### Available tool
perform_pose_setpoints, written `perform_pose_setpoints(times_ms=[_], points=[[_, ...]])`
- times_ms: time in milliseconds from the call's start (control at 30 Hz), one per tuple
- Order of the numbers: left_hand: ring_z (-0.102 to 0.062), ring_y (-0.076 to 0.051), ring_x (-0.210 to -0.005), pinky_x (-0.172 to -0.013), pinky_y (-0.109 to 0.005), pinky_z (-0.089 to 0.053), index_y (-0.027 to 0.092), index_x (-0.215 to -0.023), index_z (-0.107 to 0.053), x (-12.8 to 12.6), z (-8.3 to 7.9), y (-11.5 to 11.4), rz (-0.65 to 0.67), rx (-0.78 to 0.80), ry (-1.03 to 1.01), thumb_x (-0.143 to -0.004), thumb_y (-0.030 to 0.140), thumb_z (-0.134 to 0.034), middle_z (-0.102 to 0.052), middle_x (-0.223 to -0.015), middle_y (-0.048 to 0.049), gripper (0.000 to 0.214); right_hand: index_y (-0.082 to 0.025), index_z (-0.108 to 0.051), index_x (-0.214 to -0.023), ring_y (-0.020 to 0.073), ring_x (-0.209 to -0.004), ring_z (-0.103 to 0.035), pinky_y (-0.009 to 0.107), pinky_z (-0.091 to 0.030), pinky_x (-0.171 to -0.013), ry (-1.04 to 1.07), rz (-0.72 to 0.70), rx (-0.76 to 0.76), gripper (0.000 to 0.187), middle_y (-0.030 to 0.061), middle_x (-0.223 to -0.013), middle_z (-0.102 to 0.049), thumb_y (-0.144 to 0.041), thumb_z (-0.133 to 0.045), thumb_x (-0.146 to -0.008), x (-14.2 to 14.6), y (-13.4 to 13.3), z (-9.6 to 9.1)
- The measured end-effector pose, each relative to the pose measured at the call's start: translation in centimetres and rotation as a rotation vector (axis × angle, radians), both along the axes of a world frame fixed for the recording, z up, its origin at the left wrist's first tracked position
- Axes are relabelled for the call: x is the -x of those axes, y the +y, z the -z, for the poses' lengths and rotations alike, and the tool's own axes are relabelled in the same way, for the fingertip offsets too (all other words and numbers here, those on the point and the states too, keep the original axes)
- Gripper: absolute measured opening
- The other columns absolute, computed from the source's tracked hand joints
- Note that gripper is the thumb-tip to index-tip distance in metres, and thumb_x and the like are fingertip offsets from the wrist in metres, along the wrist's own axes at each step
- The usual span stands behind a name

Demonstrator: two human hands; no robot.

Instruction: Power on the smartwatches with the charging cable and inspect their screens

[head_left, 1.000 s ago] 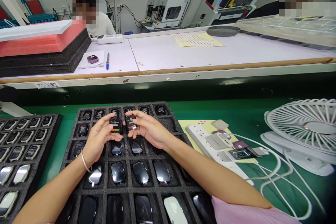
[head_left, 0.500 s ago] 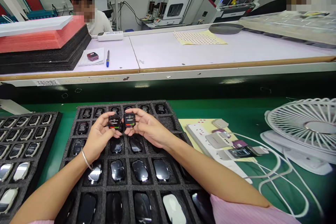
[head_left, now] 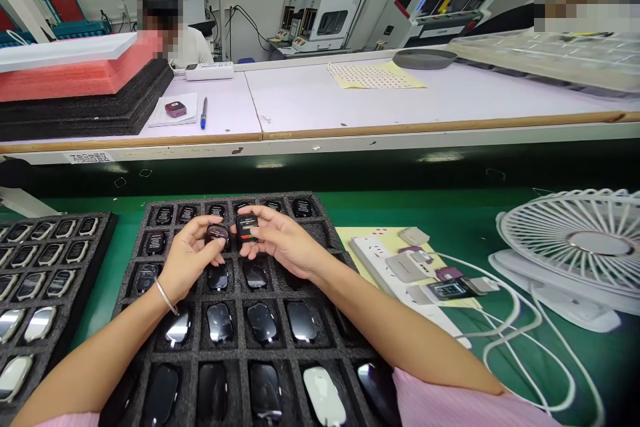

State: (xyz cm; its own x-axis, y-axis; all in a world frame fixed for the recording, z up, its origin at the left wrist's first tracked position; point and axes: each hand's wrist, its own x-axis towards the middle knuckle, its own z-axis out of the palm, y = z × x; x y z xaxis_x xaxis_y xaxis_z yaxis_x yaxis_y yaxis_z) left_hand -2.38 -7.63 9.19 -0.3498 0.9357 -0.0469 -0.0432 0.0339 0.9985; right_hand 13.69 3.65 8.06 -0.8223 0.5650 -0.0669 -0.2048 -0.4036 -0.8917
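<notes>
Over the foam tray [head_left: 194, 360], my left hand [head_left: 193, 255] is closed around a small dark smartwatch [head_left: 218, 233], its thumb on the lower part. My right hand [head_left: 283, 243] grips a second smartwatch body [head_left: 247, 224] close beside the first, thumb across its screen. That screen is lit, with pale text and a red and green strip near the bottom. Neither watch shows a strap. In the tray's pockets lie several dark watches [head_left: 261, 321], screens up, and one white piece [head_left: 324, 395]. Some pockets are hidden under my hands and forearms.
On the left sits another foam tray [head_left: 75, 293] of silver-rimmed watches. To the right are a power strip [head_left: 395, 290] with chargers, looped white cables [head_left: 543, 333] and a white fan [head_left: 590, 240]. A raised shelf [head_left: 300, 103] crosses behind; a co-worker [head_left: 193, 47] sits beyond it.
The left watch has tilted, so its lit screen no longer faces me clearly. My right thumb has moved onto the right watch's screen. Both hands stay in nearly the same place.
</notes>
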Motion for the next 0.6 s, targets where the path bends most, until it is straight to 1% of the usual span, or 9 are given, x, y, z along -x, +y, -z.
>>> perform_pose_setpoints(times_ms=[67,167,267,333,367,433,500,533,600], points=[[-0.066,-0.009,-0.061,-0.059,-0.024,-0.056,0.019,-0.118,-0.057,-0.4,-0.5,0.3,0.045,0.006,-0.006,-0.071,0.023,-0.077,-0.066,-0.101,-0.0032,0.052,-0.022,-0.058,-0.114,0.0139,-0.069,-0.072,0.028,-0.057,-0.064,0.032,0.019,0.0,0.04,0.0003,-0.093,-0.07,-0.013,-0.066,-0.075,-0.6,0.3,-0.8],[-0.069,-0.012,-0.067,-0.067,-0.03,-0.06,0.021,-0.125,-0.049,-1.2,-1.2,1.3,0.129,0.025,-0.012,-0.068,0.021,-0.077,-0.063,-0.112,-0.0059,0.064,-0.023,-0.056,-0.117,0.0134,-0.073,-0.072,0.029,-0.058,-0.069,0.057,0.052,-0.035,0.048,-0.0001,-0.097,-0.068,-0.01,-0.065,-0.072,-2.3,1.0,-2.1],[-0.069,-0.014,-0.068,-0.067,-0.034,-0.059,0.02,-0.121,-0.048,-2.3,-1.4,3.1,0.239,0.06,0.063,-0.07,0.024,-0.074,-0.061,-0.114,-0.0079,0.057,-0.025,-0.05,-0.126,0.0123,-0.074,-0.071,0.028,-0.058,-0.07,0.041,0.094,-0.101,0.06,-0.0008,-0.101,-0.065,-0.01,-0.07,-0.071,-4.9,1.9,-3.0],[-0.067,-0.015,-0.068,-0.068,-0.036,-0.057,0.019,-0.117,-0.049,-3.3,-1.0,4.8,0.314,0.053,0.24,-0.072,0.026,-0.072,-0.062,-0.105,-0.0064,0.05,-0.025,-0.048,-0.128,0.0117,-0.073,-0.07,0.029,-0.058,-0.07,0.012,0.139,-0.164,0.064,-0.0017,-0.099,-0.063,-0.011,-0.072,-0.071,-6.7,2.6,-2.9],[-0.065,-0.017,-0.071,-0.071,-0.038,-0.056,0.019,-0.115,-0.051,-3.8,-0.6,5.6,0.343,0.031,0.388,-0.072,0.026,-0.072,-0.062,-0.101,-0.0055,0.048,-0.025,-0.047,-0.128,0.0116,-0.072,-0.069,0.029,-0.057,-0.07,-0.012,0.162,-0.202,0.063,-0.0016,-0.098,-0.063,-0.012,-0.073,-0.072,-7.6,3.0,-2.6],[-0.063,-0.023,-0.086,-0.083,-0.043,-0.053,0.018,-0.111,-0.057,-4.8,0.3,7.2,0.367,-0.025,0.762,-0.071,0.027,-0.074,-0.061,-0.098,-0.0061,0.044,-0.023,-0.047,-0.127,0.0115,-0.069,-0.068,0.03,-0.057,-0.067,-0.078,0.203,-0.289,0.06,-0.0005,-0.098,-0.062,-0.017,-0.074,-0.074,-9.2,3.8,-1.5],[-0.056,-0.03,-0.102,-0.095,-0.048,-0.047,0.017,-0.11,-0.062,-5.7,1.4,8.5,0.355,-0.046,1.053,-0.07,0.027,-0.077,-0.059,-0.106,-0.0096,0.043,-0.023,-0.046,-0.126,0.0117,-0.066,-0.067,0.03,-0.056,-0.062,-0.153,0.222,-0.38,0.057,0.001,-0.101,-0.06,-0.021,-0.074,-0.076,-10.4,4.6,-0.2],[-0.053,-0.032,-0.107,-0.098,-0.05,-0.044,0.017,-0.109,-0.064,-6.1,1.9,9.1,0.349,-0.039,1.131,-0.07,0.028,-0.077,-0.057,-0.109,-0.0114,0.043,-0.023,-0.045,-0.126,0.0119,-0.065,-0.066,0.03,-0.055,-0.06,-0.194,0.221,-0.423,0.056,0.0018,-0.102,-0.06,-0.023,-0.073,-0.077,-10.8,4.9,0.5],[-0.049,-0.034,-0.108,-0.099,-0.051,-0.042,0.015,-0.11,-0.066,-6.4,2.6,9.8,0.344,-0.011,1.178,-0.071,0.03,-0.078,-0.055,-0.11,-0.0131,0.044,-0.023,-0.044,-0.126,0.0126,-0.063,-0.066,0.031,-0.055,-0.059,-0.285,0.204,-0.517,0.054,0.0031,-0.104,-0.059,-0.026,-0.07,-0.078,-11.4,5.5,1.7]])
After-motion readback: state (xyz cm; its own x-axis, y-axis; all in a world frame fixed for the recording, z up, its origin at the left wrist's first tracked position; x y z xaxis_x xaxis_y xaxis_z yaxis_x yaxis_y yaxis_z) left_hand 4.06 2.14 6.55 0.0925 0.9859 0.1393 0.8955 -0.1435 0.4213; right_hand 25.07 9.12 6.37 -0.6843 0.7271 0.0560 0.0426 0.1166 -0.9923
